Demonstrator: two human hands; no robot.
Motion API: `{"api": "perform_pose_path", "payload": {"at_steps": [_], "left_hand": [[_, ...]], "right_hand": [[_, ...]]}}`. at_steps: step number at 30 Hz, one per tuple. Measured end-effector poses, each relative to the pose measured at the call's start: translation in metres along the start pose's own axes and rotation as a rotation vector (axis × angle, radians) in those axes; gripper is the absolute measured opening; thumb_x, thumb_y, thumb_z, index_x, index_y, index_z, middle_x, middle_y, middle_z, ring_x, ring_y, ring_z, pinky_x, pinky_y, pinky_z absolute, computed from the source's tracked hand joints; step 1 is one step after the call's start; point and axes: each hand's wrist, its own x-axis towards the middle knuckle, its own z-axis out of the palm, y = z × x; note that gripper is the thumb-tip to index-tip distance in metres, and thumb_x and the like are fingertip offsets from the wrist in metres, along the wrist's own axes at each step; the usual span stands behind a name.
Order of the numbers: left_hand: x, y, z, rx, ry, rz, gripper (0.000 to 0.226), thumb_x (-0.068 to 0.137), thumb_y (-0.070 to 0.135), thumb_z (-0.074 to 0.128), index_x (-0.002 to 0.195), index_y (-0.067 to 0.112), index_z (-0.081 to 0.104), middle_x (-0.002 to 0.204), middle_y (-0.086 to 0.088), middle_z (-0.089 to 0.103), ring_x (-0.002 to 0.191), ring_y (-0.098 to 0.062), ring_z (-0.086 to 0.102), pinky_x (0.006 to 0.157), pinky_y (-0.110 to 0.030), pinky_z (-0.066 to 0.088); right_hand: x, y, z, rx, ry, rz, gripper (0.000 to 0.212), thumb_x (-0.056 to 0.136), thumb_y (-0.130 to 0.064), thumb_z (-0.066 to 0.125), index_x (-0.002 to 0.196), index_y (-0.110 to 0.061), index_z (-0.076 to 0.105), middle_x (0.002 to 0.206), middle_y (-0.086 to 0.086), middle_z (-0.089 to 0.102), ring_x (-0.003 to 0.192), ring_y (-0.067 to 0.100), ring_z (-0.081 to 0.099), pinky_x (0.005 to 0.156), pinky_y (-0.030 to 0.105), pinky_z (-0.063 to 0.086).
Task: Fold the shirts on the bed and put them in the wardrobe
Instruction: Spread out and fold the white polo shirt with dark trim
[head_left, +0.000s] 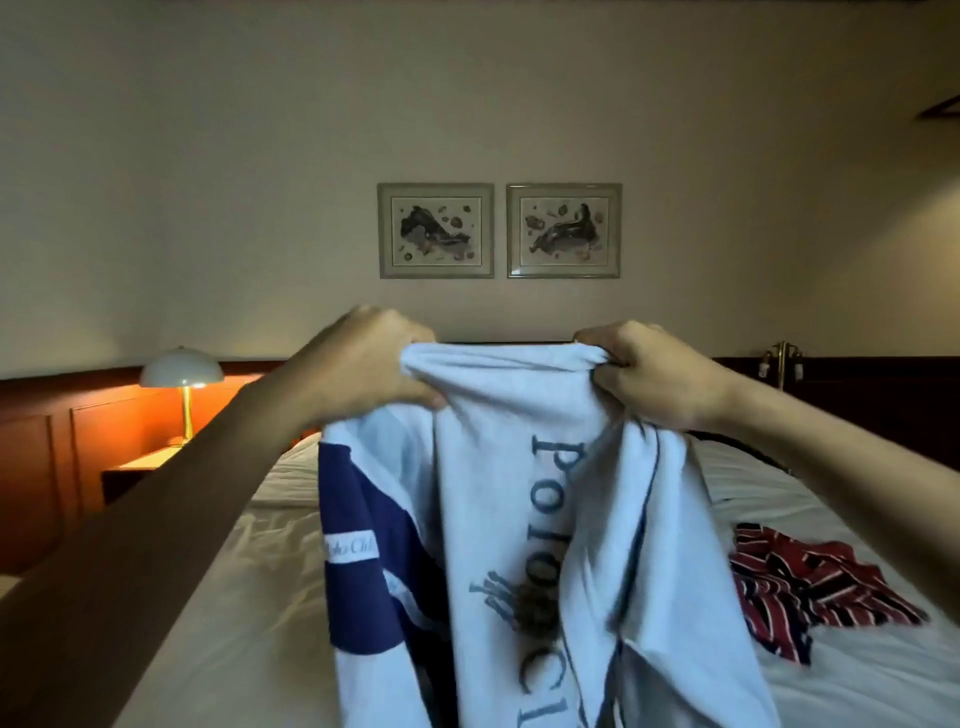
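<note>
White shirt (519, 493) – held up over bed (270, 571), centre to 6 o'clock, hanging down | left hand (363, 364) – fingers clenched on top edge, 11 o'clock | right hand (649, 374) – fingers clenched on top edge, 1 o'clock | red striped shirt (810, 587) – crumpled on bed, 4 o'clock

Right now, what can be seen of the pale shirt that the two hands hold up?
The pale shirt looks like soft whitish cloth with a navy panel bearing a small white label, thin navy piping, and dark lettering with an emblem, turned sideways. The left hand and right hand bunch its top edge in their grip; it hangs crumpled over the bed, its lower end out of view.
</note>
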Motion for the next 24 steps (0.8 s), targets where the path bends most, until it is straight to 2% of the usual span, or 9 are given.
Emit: {"api": "perform_pose_path", "payload": {"at_steps": [3, 5, 8, 11, 13, 16, 19, 21, 24], "left_hand": [[-0.018, -0.006, 0.006, -0.112, -0.23, -0.033, 0.032, 0.068, 0.03, 0.09, 0.064, 0.018, 0.06, 0.06, 0.008, 0.061, 0.057, -0.008, 0.051, 0.057, -0.034, 0.042], [-0.027, -0.005, 0.001, -0.265, -0.435, -0.046, 0.024, 0.071, 0.025, 0.09, 0.068, 0.021, 0.067, 0.065, 0.007, 0.066, 0.06, -0.007, 0.056, 0.057, -0.03, 0.044], [-0.025, -0.009, -0.009, -0.449, -0.708, -0.081, 0.017, 0.072, 0.017, 0.09, 0.082, 0.02, 0.076, 0.084, 0.002, 0.076, 0.074, -0.012, 0.069, 0.065, -0.028, 0.054], [-0.007, -0.023, -0.001, -0.398, -0.868, -0.136, 0.024, 0.073, 0.013, 0.089, 0.094, 0.016, 0.077, 0.096, -0.002, 0.078, 0.088, -0.017, 0.073, 0.074, -0.028, 0.056], [0.012, -0.038, 0.022, -0.259, -0.805, -0.172, 0.023, 0.072, 0.016, 0.089, 0.09, 0.018, 0.075, 0.089, 0.005, 0.077, 0.084, -0.015, 0.072, 0.071, -0.025, 0.054], [0.062, -0.077, 0.055, -0.01, -0.476, -0.248, 0.023, 0.072, 0.024, 0.087, 0.081, 0.02, 0.067, 0.076, 0.009, 0.068, 0.075, -0.015, 0.062, 0.063, -0.027, 0.045], [0.122, -0.101, 0.051, 0.201, -0.063, -0.284, 0.033, 0.077, 0.031, 0.084, 0.106, 0.028, 0.069, 0.106, -0.006, 0.071, 0.097, -0.031, 0.063, 0.077, -0.033, 0.046], [0.155, -0.106, 0.035, 0.267, 0.125, -0.274, 0.028, 0.084, 0.027, 0.078, 0.11, 0.026, 0.067, 0.111, -0.012, 0.068, 0.102, -0.035, 0.061, 0.076, -0.035, 0.041], [0.173, -0.113, 0.028, 0.391, 0.262, -0.214, 0.025, 0.088, 0.017, 0.071, 0.111, 0.025, 0.065, 0.111, -0.012, 0.063, 0.101, -0.039, 0.06, 0.078, -0.043, 0.045]], "right_hand": [[-0.019, -0.004, 0.005, 0.081, -0.229, -0.01, 0.023, 0.093, -0.033, 0.063, 0.082, -0.013, 0.064, 0.08, 0.0, 0.069, 0.072, 0.009, 0.062, 0.068, 0.031, 0.047], [-0.029, -0.008, -0.001, 0.119, -0.493, 0.043, 0.039, 0.081, -0.055, 0.074, 0.092, -0.018, 0.073, 0.09, -0.007, 0.075, 0.082, 0.006, 0.07, 0.079, 0.031, 0.055], [-0.027, -0.004, -0.015, 0.085, -0.81, 0.161, 0.033, 0.071, -0.042, 0.086, 0.095, -0.021, 0.078, 0.093, -0.013, 0.076, 0.088, 0.007, 0.072, 0.089, 0.034, 0.056], [-0.005, 0.014, -0.012, -0.075, -0.947, 0.236, 0.033, 0.071, -0.037, 0.087, 0.1, -0.024, 0.078, 0.094, -0.015, 0.076, 0.091, 0.004, 0.071, 0.09, 0.027, 0.056], [0.018, 0.035, 0.006, -0.21, -0.86, 0.26, 0.029, 0.072, -0.035, 0.086, 0.097, -0.022, 0.077, 0.092, -0.011, 0.076, 0.091, 0.008, 0.071, 0.088, 0.029, 0.056], [0.062, 0.073, 0.035, -0.466, -0.334, 0.225, 0.01, 0.084, -0.022, 0.069, 0.093, -0.017, 0.069, 0.096, 0.009, 0.068, 0.1, 0.032, 0.067, 0.078, 0.033, 0.052], [0.118, 0.095, 0.027, -0.568, 0.096, 0.163, 0.014, 0.095, -0.018, 0.056, 0.107, -0.013, 0.06, 0.111, 0.017, 0.062, 0.1, 0.039, 0.063, 0.07, 0.035, 0.039], [0.149, 0.101, 0.01, -0.589, 0.219, 0.125, 0.018, 0.096, -0.017, 0.054, 0.112, -0.01, 0.059, 0.114, 0.019, 0.06, 0.1, 0.04, 0.062, 0.07, 0.037, 0.039], [0.169, 0.121, 0.0, -0.574, 0.271, 0.144, 0.026, 0.095, -0.015, 0.054, 0.121, -0.013, 0.059, 0.12, 0.018, 0.057, 0.105, 0.042, 0.06, 0.075, 0.038, 0.043]]}}
